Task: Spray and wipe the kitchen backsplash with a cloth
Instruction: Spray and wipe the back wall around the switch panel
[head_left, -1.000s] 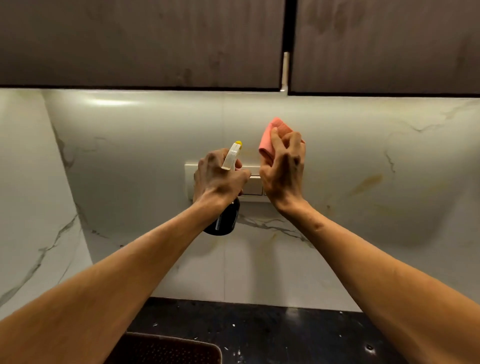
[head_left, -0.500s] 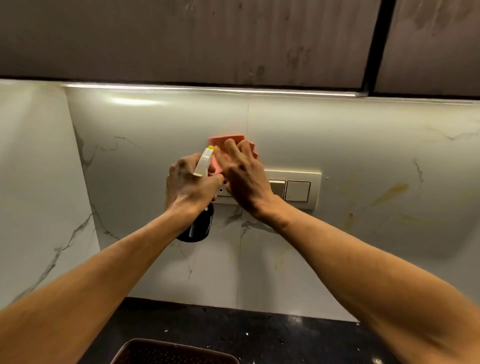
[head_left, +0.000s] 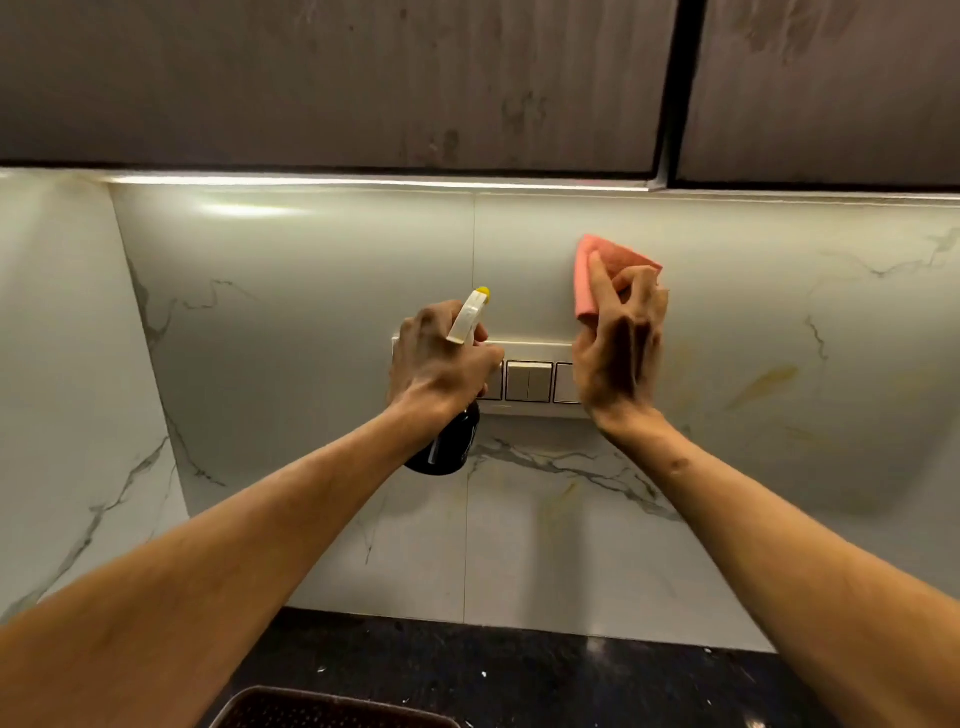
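Observation:
The white marble backsplash (head_left: 291, 322) fills the wall under dark cabinets, with yellowish stains on its right part. My left hand (head_left: 436, 364) grips a dark spray bottle (head_left: 449, 447) with a white head and yellow nozzle (head_left: 470, 314), held in front of the switch plate. My right hand (head_left: 621, 353) holds a folded pink cloth (head_left: 613, 260) against the backsplash just above the right end of the switch plate, fingers curled over it.
A cream switch plate (head_left: 530, 382) sits on the wall between my hands. Dark upper cabinets (head_left: 332, 78) hang above. A black speckled counter (head_left: 519, 670) lies below, with a dark perforated tray (head_left: 332, 709) at the bottom edge. A side wall (head_left: 62, 389) closes the left.
My right hand has carried the pink cloth to the right along the backsplash, away from my left hand. The spray bottle stays gripped in front of the switch plate.

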